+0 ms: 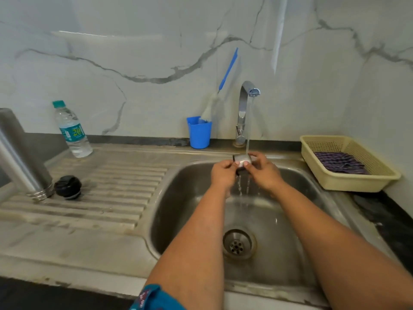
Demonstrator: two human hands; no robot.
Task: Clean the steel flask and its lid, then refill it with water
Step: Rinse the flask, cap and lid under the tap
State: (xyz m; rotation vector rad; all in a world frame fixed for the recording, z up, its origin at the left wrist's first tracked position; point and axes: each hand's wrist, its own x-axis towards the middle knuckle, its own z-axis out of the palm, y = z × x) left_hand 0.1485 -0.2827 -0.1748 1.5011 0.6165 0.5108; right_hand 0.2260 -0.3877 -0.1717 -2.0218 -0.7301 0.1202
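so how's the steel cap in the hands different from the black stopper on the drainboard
The steel cap is shiny silver with a dark rim; the black stopper is black all over. The cap is held up under the running tap by the left hand and right hand, with water falling on it; the stopper rests untouched on the ribbed drainboard beside the upturned flask. Both are small and round.
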